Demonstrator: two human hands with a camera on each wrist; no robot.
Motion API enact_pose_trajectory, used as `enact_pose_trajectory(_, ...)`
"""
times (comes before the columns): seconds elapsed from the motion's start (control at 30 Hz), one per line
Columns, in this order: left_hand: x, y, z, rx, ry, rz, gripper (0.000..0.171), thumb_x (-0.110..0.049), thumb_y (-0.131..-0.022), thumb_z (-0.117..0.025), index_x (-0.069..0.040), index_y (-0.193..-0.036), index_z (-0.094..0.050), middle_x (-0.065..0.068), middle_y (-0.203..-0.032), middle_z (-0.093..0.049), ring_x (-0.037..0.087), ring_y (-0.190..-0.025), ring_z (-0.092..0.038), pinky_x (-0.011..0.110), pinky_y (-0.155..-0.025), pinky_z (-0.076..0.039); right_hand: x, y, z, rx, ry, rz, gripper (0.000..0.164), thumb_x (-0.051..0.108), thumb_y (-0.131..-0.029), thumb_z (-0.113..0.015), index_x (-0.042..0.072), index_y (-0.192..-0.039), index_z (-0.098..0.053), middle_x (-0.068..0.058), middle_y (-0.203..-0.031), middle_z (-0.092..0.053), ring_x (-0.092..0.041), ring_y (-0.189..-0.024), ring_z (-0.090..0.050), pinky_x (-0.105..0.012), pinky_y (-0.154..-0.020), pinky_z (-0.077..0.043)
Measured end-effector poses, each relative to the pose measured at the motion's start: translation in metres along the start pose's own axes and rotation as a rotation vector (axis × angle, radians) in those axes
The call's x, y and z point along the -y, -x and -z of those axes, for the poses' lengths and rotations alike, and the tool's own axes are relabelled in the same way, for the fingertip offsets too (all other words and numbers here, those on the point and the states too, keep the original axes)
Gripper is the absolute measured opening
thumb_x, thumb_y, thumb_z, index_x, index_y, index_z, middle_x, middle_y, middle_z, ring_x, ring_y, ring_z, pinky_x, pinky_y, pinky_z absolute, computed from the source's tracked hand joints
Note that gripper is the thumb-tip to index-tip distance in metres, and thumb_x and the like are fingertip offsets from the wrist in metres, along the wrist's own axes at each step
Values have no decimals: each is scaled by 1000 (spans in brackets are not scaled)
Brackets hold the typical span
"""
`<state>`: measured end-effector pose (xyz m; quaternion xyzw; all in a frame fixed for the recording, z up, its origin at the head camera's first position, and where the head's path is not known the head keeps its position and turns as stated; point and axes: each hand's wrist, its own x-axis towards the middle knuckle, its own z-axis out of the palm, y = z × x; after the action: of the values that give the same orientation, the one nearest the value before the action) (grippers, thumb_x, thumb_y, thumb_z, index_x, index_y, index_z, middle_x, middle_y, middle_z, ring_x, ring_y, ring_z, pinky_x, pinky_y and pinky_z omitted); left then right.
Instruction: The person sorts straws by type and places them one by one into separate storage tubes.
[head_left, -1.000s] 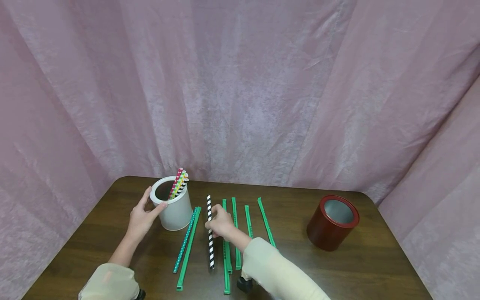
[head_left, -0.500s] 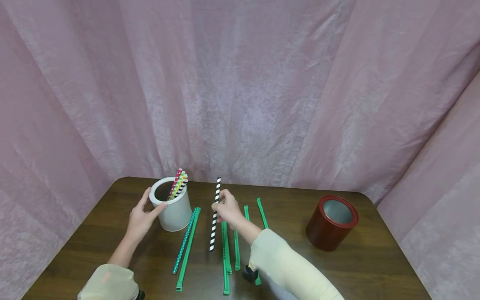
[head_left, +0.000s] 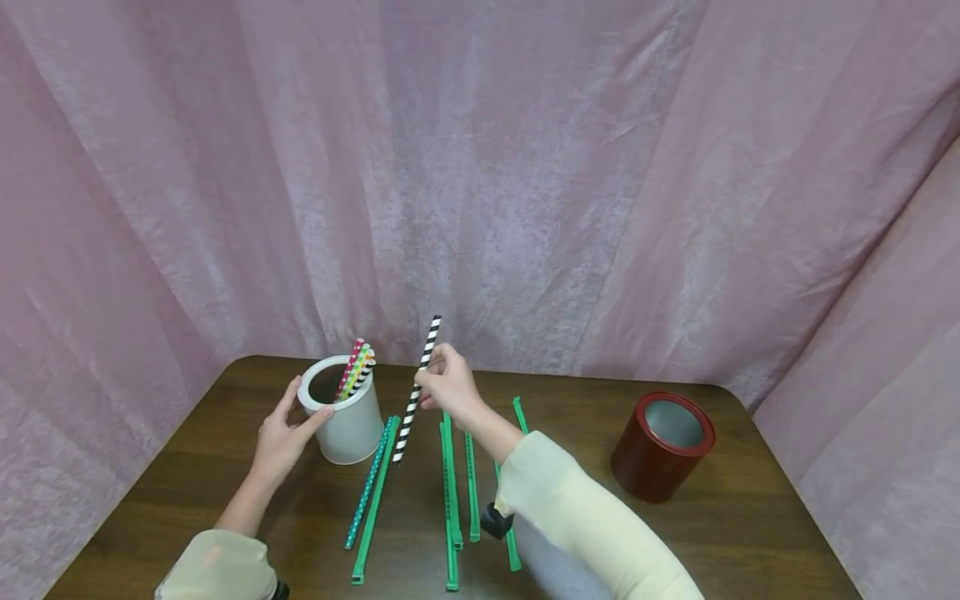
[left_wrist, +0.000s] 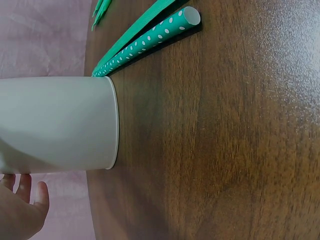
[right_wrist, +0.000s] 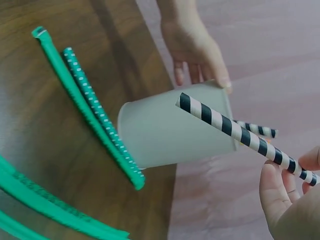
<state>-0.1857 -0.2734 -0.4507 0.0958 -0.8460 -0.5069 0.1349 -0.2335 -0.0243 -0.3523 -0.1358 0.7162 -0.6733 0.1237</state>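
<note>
In the head view, my right hand (head_left: pixel 452 385) pinches a black-and-white striped paper straw (head_left: pixel 409 415) between thumb and fingers, above the table and tilted with its upper end to the right. The right wrist view shows the free end of the straw in front of a white canister (right_wrist: pixel 170 130). My left hand (head_left: pixel 279 442) holds this canister by its rim, thumb on the near side and fingers at the left. Several patterned paper straws (head_left: pixel 354 371), pink, green, yellow and black striped, lean inside toward the right of the opening.
A teal dotted straw (head_left: pixel 367 487) and a long green strip (head_left: pixel 375 508) lie just right of the canister. Several more green strips (head_left: pixel 452 500) lie under and beside the right forearm. A dark red canister (head_left: pixel 662 450) stands at the right, before a pink curtain (head_left: pixel 525 183).
My right hand has lifted the striped straw off the table, raising it up and away, then bringing it left toward the white canister. The left hand stays on the canister.
</note>
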Motion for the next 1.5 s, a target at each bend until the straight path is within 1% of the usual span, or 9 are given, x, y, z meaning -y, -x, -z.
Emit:
enact_pose_trajectory(0.27,0,0,1,2,4,7,83,-38,-80,-62,-15,-143,-14,17,-142,-27,36,-128,-30,54,-97,-32,4,-20,-8,-28,-40,84,22,-2,-77,-55,-2,-95,-44,-5,-74,-55,-23,-61,-60,-24,-50,-51)
enact_pose_trajectory(0.5,0,-1,0,-10,2,7,82,-39,-79,-63,-15,-142,-16,18,-141,-30,35,-127,-33,53,-97,-33,14,-25,-16,-55,-26,115,23,-1,-78,-59,-4,-95,-45,-14,-80,-59,-21,-62,-63,-36,-59,-54)
enact_pose_trajectory(0.6,0,-1,-1,-11,7,4,82,-38,-79,-63,-14,-142,-16,18,-141,-31,35,-127,-33,53,-97,-33,23,-21,-19,-68,-20,123,22,-2,-79,-58,-6,-96,-45,-19,-84,-59,-32,-70,-64,-39,-62,-54)
enact_pose_trajectory(0.7,0,-1,-1,-7,10,3,82,-38,-79,-63,-14,-143,-16,18,-141,-31,35,-126,-33,53,-97,-33,24,-24,-22,-87,-47,133,25,-3,-78,-57,-8,-100,-46,-18,-83,-59,-42,-78,-61,-34,-58,-54)
enact_pose_trajectory(0.8,-1,-1,-1,-3,8,3,82,-39,-80,-62,-15,-143,-15,19,-141,-31,36,-126,-33,53,-97,-33,20,-28,-24,-123,-92,153,24,-4,-78,-57,-7,-100,-47,-12,-76,-58,-39,-71,-63,-26,-52,-52)
enact_pose_trajectory(0.9,-1,0,-1,-2,7,-1,83,-39,-80,-62,-15,-143,-15,19,-141,-31,36,-126,-33,53,-97,-33,13,-34,-26,-172,-101,190,22,-4,-77,-57,-4,-97,-49,-6,-73,-57,-23,-60,-62,-21,-49,-49)
enact_pose_trajectory(1.1,0,0,-2,-9,8,-4,82,-38,-80,-63,-14,-142,-16,19,-139,-32,35,-126,-34,53,-96,-34,4,-37,-30,-264,-69,239,19,-3,-76,-58,-3,-93,-51,-6,-73,-57,-5,-56,-55,-21,-49,-49)
enact_pose_trajectory(1.27,1,0,-3,-12,2,3,82,-38,-79,-63,-13,-142,-17,20,-139,-33,36,-125,-34,53,-96,-34,0,-38,-33,-282,-61,247,18,-3,-76,-59,-3,-93,-51,-7,-74,-58,-6,-57,-54,-21,-49,-50)
enact_pose_trajectory(1.5,0,1,-3,-10,4,-3,82,-38,-80,-63,-14,-142,-16,20,-140,-32,36,-126,-34,53,-96,-34,0,-39,-38,-254,-81,230,15,-2,-78,-58,-3,-91,-52,-10,-75,-59,-25,-64,-64,-28,-52,-53)
